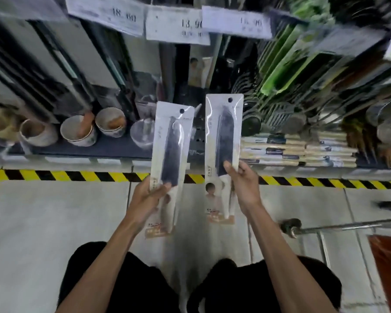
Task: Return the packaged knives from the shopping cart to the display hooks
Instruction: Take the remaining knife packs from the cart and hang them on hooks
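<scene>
Seen from the head camera, the person faces the shelves with a pack in each hand. The left hand [148, 195] grips the left packaged knife [171, 154] low down with its thumb on the front. The pack crosses the striped floor tape [77, 176], leaning slightly right. The right hand [244, 184] pinches the right packaged knife [222, 136], which is upright across the same tape, close beside the first but not touching. The shopping cart [348, 227] stands on the near side of the tape, and bowls [77, 132] sit beyond it.

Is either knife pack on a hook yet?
No: the left hand holds the left pack and the right hand holds the right pack, both up in the air, off any hook.
</scene>
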